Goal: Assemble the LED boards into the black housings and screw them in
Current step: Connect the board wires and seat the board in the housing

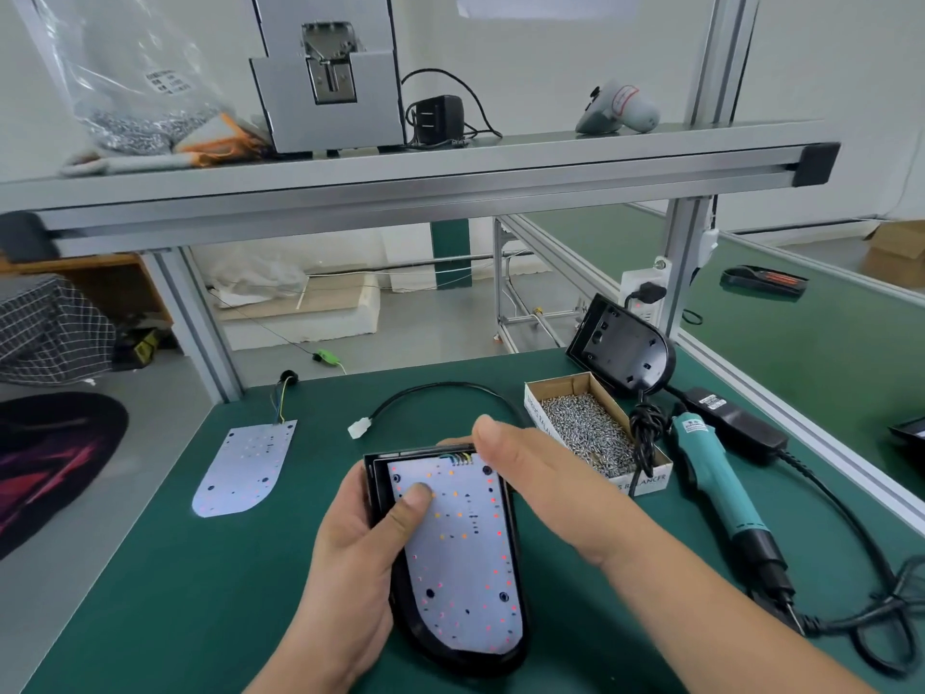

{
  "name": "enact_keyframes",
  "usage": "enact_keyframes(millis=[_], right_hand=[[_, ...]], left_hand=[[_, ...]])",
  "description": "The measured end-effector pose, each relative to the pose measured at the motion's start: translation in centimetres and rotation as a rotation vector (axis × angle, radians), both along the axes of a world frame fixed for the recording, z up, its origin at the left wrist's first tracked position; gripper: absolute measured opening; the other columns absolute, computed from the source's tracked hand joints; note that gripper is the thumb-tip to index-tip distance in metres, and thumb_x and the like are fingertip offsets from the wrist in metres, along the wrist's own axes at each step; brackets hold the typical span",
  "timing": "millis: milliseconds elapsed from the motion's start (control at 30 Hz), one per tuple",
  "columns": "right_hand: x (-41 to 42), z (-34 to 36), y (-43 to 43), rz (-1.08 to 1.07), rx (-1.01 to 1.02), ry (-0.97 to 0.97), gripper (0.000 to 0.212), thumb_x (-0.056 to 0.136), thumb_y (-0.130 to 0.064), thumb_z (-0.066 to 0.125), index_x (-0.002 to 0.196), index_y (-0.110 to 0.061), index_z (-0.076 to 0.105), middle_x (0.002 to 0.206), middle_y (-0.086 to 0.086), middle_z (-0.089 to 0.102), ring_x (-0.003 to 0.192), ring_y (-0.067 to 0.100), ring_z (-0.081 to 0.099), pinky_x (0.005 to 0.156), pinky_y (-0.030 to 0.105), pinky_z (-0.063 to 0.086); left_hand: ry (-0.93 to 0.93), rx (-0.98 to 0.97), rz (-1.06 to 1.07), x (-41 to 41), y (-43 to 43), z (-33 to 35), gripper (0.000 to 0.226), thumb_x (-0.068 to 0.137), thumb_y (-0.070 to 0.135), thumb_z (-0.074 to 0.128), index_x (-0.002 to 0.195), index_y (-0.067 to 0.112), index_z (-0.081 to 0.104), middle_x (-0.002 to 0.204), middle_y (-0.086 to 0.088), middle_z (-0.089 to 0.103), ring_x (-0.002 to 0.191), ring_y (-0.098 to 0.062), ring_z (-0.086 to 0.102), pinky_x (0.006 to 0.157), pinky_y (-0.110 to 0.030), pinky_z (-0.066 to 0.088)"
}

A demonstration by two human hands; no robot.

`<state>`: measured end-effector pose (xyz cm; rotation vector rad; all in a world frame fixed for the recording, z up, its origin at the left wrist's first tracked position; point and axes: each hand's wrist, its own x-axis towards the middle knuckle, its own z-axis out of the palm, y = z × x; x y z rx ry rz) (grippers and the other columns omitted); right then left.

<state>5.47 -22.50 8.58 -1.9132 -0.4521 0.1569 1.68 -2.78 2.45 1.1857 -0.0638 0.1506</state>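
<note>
LED board (458,548) in black housing (465,661)

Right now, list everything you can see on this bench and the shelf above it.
housed LED board: one, white, lying in the held housing
held housing: one, black, front centre of the mat
spare LED board: one, white, on the mat, left
empty housing: one, black, tilted up at the far right
screw box: one, cardboard, right of the held housing, holding silver screws
electric screwdriver: one, teal, right of the box
power adapter: one, black, beyond the screwdriver
connector: one, white, on a black cable
grey machine: one, on the shelf
plastic bag: one, clear, shelf left
left hand: grips the held housing, thumb on the board
right hand: open, over the housing's top right corner
</note>
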Motion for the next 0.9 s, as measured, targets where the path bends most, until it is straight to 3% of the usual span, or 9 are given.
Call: enact_keyframes(millis=[33,67,233,400,500,600,733,833,900], right_hand=[[0.0,0.3,0.0,0.020,-0.020,-0.034,0.092,0.070,-0.106,0.037,0.088,-0.016,0.047,0.079,-0.005,0.054,0.076,0.014,0.051,0.079,0.030,0.039],[0.0,0.4,0.1,0.037,-0.030,-0.059,0.088,0.075,-0.103,0.040,0.081,-0.015,0.040,0.073,-0.007,0.038,0.071,0.015,0.039,0.074,0.038,0.032],[-0.2,0.4,0.6,0.055,0.047,-0.062,0.075,0.086,-0.088,0.048,0.078,-0.017,0.027,0.083,0.006,0.021,0.077,0.028,0.024,0.072,0.043,0.018],[-0.3,0.2,1.1,-0.019,0.085,-0.100,0.056,0.091,-0.064,0.054,0.072,-0.020,0.026,0.072,-0.005,0.022,0.068,0.018,0.023,0.067,0.040,0.019],[-0.3,0.2,1.3,-0.022,0.138,-0.088,0.052,0.091,-0.056,0.056,0.074,-0.017,0.026,0.077,0.005,0.022,0.074,0.027,0.022,0.069,0.045,0.018],[-0.2,0.1,1.6,-0.026,0.159,-0.078,0.051,0.092,-0.053,0.057,0.073,-0.017,0.025,0.078,0.009,0.020,0.076,0.032,0.020,0.070,0.051,0.018],[-0.1,-0.1,1.6,-0.025,0.162,-0.075,0.053,0.092,-0.056,0.058,0.071,-0.021,0.024,0.075,0.002,0.018,0.074,0.027,0.018,0.068,0.042,0.014],[0.3,-0.4,1.3,-0.041,0.241,0.052,0.062,0.084,-0.058,0.065,0.070,-0.005,0.035,0.079,0.003,0.030,0.074,0.027,0.029,0.081,0.040,0.014],[0.6,-0.6,1.1,-0.057,0.336,0.153,0.080,0.074,-0.060,0.071,0.095,0.012,0.044,0.090,0.000,0.045,0.083,0.018,0.043,0.083,0.038,0.021]], left_hand=[[-0.010,0.018,0.008,0.0,0.0,0.1,0.043,0.090,0.023,0.077,0.130,0.011,0.067,0.134,-0.021,0.070,0.127,-0.045,0.065,0.111,-0.064,0.047],[-0.016,0.036,0.020,-0.1,0.0,0.1,0.040,0.090,0.022,0.077,0.128,0.012,0.068,0.132,-0.021,0.071,0.125,-0.044,0.066,0.110,-0.064,0.048],[-0.009,0.060,0.070,-0.4,-0.3,0.4,0.035,0.089,0.021,0.076,0.123,0.013,0.071,0.126,-0.018,0.075,0.119,-0.042,0.070,0.107,-0.062,0.051],[0.004,0.048,0.064,-0.5,-0.3,0.9,0.033,0.086,0.020,0.079,0.117,0.013,0.073,0.121,-0.018,0.076,0.113,-0.040,0.073,0.095,-0.050,0.060],[0.011,0.054,0.081,-0.7,-0.5,1.1,0.029,0.083,0.020,0.081,0.111,0.018,0.076,0.117,-0.016,0.078,0.106,-0.035,0.076,0.083,-0.035,0.063],[0.008,0.071,0.095,-0.7,-0.7,1.1,0.027,0.082,0.020,0.081,0.108,0.020,0.077,0.114,-0.014,0.079,0.103,-0.033,0.077,0.081,-0.032,0.062],[0.009,0.081,0.112,-0.6,-0.8,1.2,0.026,0.082,0.021,0.081,0.108,0.023,0.076,0.114,-0.012,0.079,0.103,-0.031,0.077,0.081,-0.031,0.062],[0.017,0.078,0.098,-0.6,-0.8,1.2,0.028,0.082,0.021,0.081,0.110,0.023,0.076,0.116,-0.011,0.079,0.104,-0.030,0.077,0.081,-0.031,0.062],[0.016,0.079,0.092,-0.6,-0.7,1.4,0.029,0.082,0.020,0.081,0.110,0.022,0.076,0.115,-0.012,0.079,0.104,-0.030,0.077,0.081,-0.030,0.062]])
